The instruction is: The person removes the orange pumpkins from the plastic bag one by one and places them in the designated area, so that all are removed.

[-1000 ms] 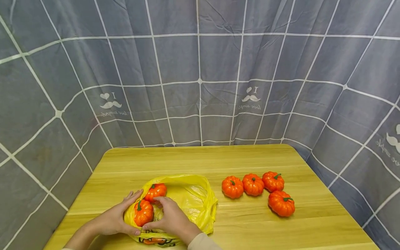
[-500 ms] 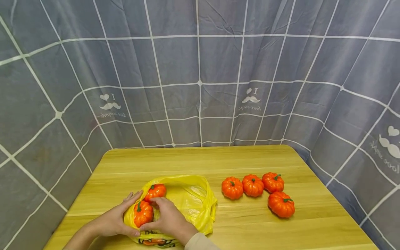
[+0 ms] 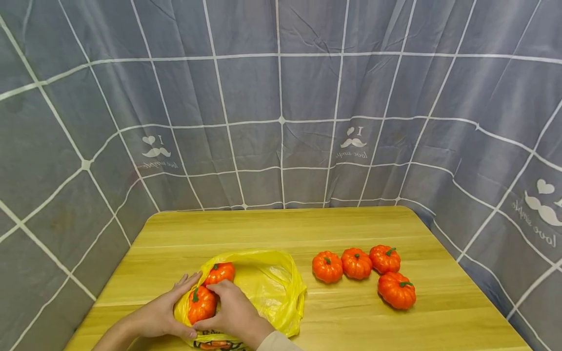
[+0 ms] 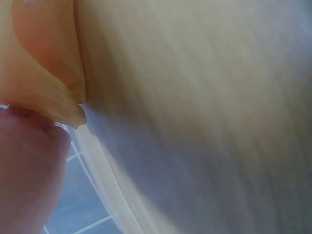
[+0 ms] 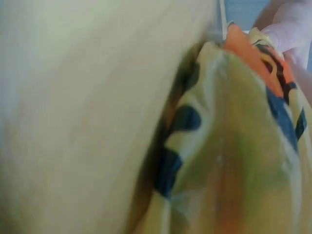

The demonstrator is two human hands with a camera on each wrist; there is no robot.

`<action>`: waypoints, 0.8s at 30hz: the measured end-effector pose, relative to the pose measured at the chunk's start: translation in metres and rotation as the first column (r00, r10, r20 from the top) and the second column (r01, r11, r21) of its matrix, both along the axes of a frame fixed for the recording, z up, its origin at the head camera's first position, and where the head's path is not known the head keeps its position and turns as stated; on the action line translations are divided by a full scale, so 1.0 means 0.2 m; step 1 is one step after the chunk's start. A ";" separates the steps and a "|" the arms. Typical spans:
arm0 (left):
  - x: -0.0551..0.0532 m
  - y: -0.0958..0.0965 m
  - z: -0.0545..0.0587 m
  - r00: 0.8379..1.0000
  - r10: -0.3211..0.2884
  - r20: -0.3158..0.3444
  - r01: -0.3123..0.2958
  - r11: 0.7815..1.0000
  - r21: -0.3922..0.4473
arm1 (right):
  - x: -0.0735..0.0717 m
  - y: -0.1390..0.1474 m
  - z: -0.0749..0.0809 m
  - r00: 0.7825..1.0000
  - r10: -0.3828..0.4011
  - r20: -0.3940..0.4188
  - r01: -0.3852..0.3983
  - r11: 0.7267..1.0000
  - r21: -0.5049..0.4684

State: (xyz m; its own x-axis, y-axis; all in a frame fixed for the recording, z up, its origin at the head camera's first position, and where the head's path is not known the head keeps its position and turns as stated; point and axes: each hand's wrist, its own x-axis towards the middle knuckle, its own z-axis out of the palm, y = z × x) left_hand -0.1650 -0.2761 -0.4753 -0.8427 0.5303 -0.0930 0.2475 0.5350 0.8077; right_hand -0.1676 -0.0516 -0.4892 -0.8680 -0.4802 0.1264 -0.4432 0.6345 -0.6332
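Note:
A yellow plastic bag (image 3: 274,297) lies with its mouth spread open on the table. My left hand (image 3: 159,312) grips the bag's left rim, its thumb toward the front and its fingers along the outside. Inside the bag, my right hand (image 3: 239,312) holds a small orange pumpkin (image 3: 201,307) between thumb and fingers. Behind that one, a second pumpkin (image 3: 221,272) rests in the bag, partly covered by the rim. The left wrist view has the bag's edge (image 4: 44,97) above part of the hand. Dark and orange print marks the bag (image 5: 229,117) in the right wrist view.
Several more orange pumpkins stand in a group to the right of the bag, among them a front one (image 3: 396,290) and a left one (image 3: 327,267). The wooden table (image 3: 281,229) has rounded far corners. A grey checked curtain (image 3: 246,92) hangs around it.
My right hand has shifted slightly left, and its fingers have come onto the nearer pumpkin in the bag. The left hand keeps its hold on the rim. The head view has tilted slightly.

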 end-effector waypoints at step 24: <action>0.01 0.00 -0.01 0.999 -0.016 -0.045 0.016 1.000 0.010 | 0.04 0.10 0.02 0.985 -0.080 0.152 0.111 0.972 -0.209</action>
State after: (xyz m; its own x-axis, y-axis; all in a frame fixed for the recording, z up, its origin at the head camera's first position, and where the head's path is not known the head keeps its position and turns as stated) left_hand -0.1634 -0.2762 -0.4782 -0.8374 0.5443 -0.0493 0.2921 0.5221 0.8013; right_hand -0.1598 -0.0317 -0.4856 -0.9248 -0.3694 0.0908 -0.2837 0.5110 -0.8114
